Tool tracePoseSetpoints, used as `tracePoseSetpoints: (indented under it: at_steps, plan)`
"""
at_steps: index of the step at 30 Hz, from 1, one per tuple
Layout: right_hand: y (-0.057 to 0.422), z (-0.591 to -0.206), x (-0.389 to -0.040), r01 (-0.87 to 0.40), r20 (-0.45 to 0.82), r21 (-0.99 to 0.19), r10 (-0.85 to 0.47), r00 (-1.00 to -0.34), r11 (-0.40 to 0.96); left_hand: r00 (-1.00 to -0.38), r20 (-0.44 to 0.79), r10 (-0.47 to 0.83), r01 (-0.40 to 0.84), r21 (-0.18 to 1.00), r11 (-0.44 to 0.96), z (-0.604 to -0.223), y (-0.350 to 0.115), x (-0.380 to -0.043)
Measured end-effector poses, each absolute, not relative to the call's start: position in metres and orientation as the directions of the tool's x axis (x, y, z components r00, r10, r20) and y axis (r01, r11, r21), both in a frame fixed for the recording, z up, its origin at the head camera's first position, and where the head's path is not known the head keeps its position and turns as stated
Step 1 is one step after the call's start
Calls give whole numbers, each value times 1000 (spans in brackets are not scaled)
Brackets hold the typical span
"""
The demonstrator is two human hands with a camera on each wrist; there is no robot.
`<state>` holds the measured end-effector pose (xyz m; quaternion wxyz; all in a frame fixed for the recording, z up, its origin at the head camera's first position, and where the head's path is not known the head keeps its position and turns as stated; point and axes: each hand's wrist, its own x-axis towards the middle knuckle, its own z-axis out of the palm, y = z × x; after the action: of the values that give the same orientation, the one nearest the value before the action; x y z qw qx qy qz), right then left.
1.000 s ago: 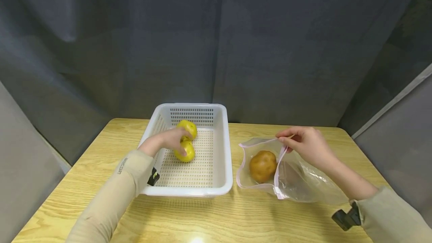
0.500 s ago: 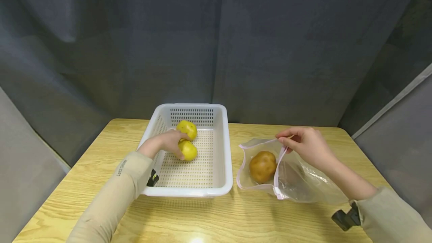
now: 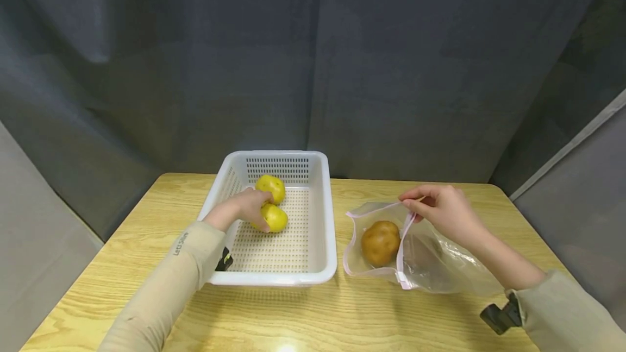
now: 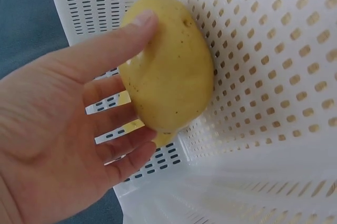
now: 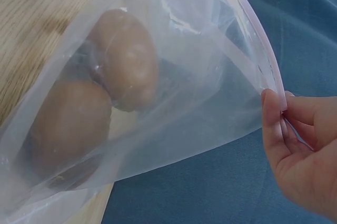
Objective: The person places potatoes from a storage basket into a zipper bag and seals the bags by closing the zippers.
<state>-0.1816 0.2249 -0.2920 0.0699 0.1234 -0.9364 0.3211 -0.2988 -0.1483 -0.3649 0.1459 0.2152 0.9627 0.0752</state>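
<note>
My left hand [image 3: 250,208] reaches into a white basket [image 3: 323,216] and grips the nearer yellow potato [image 3: 276,218]. In the left wrist view its thumb lies on top of that potato [image 4: 171,66], and the fingers curl along its side. A second yellow potato [image 3: 271,186] lies just behind, mostly hidden in the left wrist view. On the right, my right hand [image 3: 442,213] pinches the pink-edged mouth of a clear zip bag [image 3: 450,270] between thumb and fingers. A brown potato [image 3: 380,243] sits inside near the mouth; the right wrist view shows another potato [image 5: 71,129] deeper in the bag.
Both basket and bag rest on a wooden table [image 3: 313,319]. The basket has perforated walls and floor. Behind the table hangs a dark curtain [image 3: 313,69], with grey panels [image 3: 29,243] at the sides.
The left hand's grip has settled on the nearer yellow potato, which has shifted slightly to the right and up. The right hand and the bag stay nearly the same.
</note>
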Motion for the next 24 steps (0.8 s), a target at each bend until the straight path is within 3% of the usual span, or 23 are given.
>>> tracePoseSetpoints:
  at_steps: [24]
  plan:
    - [225, -294, -185, -271, 207, -583, -183, -961, 766, -859, -241, 452, 424, 160, 891, -367, -145, -302]
